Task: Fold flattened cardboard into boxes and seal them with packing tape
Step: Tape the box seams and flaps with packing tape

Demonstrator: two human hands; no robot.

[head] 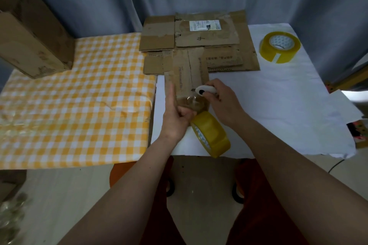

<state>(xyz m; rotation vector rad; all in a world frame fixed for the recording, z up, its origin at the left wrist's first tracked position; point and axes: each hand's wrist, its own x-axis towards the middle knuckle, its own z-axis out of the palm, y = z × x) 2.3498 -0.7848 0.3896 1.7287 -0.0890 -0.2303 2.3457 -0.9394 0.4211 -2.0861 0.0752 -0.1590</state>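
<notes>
Yellow tape is counted as two rolls: one roll [211, 135] is pinched by the left hand [175, 113] against the small cardboard box [187, 77], one spare roll [279, 46] is seen far right on the table [278, 105]. One white cutter [205, 90] is gripped by the right hand [224, 101]. Flattened cardboard [199, 42] is stacked behind.

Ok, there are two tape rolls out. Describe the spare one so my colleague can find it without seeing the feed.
Start at the white sheet covering the right side of the table, then go to its far right corner, right of the stack of flattened cardboard. The spare tape roll lies flat there on its own, core facing up. The other roll stands on edge at the near edge, beside the left hand.
</notes>
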